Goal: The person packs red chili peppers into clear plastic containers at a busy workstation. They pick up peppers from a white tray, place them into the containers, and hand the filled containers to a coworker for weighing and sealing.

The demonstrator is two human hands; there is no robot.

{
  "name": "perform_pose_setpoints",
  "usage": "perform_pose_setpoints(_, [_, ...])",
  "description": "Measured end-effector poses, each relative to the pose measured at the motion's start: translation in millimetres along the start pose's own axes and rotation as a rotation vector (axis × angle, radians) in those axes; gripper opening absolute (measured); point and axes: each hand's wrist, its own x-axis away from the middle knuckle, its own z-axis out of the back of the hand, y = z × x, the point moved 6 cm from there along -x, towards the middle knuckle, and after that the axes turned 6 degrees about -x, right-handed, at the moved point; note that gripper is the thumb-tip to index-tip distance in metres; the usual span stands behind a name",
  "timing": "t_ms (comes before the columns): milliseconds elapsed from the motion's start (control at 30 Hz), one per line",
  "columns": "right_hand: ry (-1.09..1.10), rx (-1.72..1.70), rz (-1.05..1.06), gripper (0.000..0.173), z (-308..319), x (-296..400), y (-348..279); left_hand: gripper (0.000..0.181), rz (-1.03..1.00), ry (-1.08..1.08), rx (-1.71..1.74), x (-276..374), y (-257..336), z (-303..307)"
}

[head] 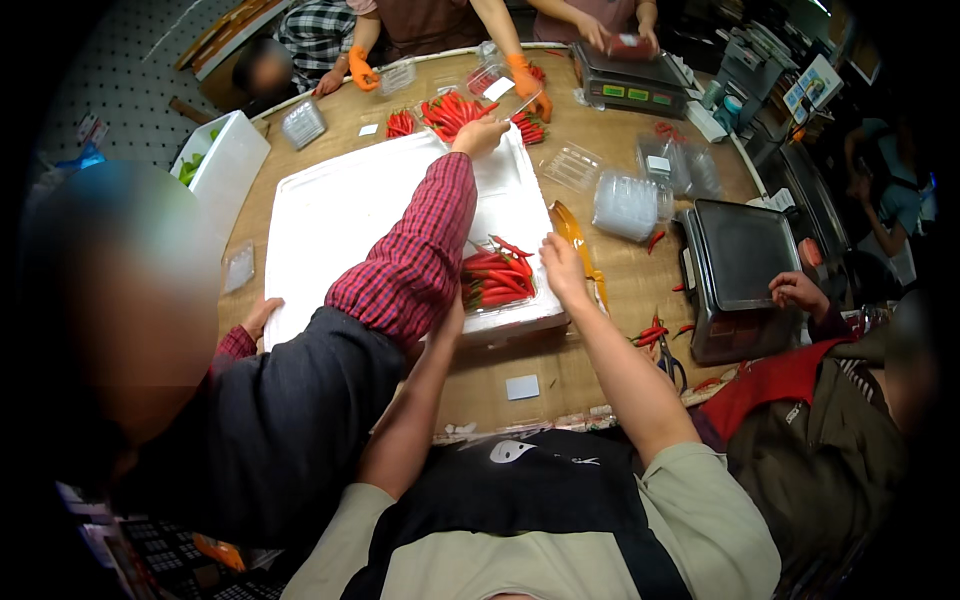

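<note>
A white foam box (551, 311) stands before me on the wooden table. A clear tray of red chilies (496, 281) lies in its near right corner. My right hand (564, 268) is at the box's right rim, fingers loosely curled with nothing visible in them. My left forearm reaches to the chili tray, but a co-worker's checked sleeve (420, 240) hides most of that hand, so its grip cannot be made out. That co-worker's right hand (480, 137) is by a heap of red chilies (450, 114) at the far rim; their left hand (262, 315) touches the left edge.
An orange-yellow wrapper (574, 232) and stacked clear trays (626, 206) lie right of the box. Further right are a scale (742, 259), scissors (670, 365) and loose chilies (651, 332). Orange-gloved hands (531, 86) work across the table. Another scale (634, 82) stands at the back.
</note>
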Motion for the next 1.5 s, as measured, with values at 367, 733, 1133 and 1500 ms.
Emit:
perform_pose_setpoints(367, [0.172,0.234,0.076,0.026,-41,-8,-34,0.049,-0.407,-0.354,-0.938,-231,-86,-71])
perform_pose_setpoints(733, [-0.12,-0.568,-0.416,0.054,9,-14,8,0.045,0.749,-0.07,0.844,6,-7,-9])
perform_pose_setpoints(1133, [-0.091,-0.859,-0.347,0.047,79,14,-7,0.041,0.889,-0.006,1.032,44,46,-19])
perform_pose_setpoints(1500, [0.24,-0.91,-0.214,0.042,207,55,20,0.054,0.629,-0.317,0.979,-19,137,-85])
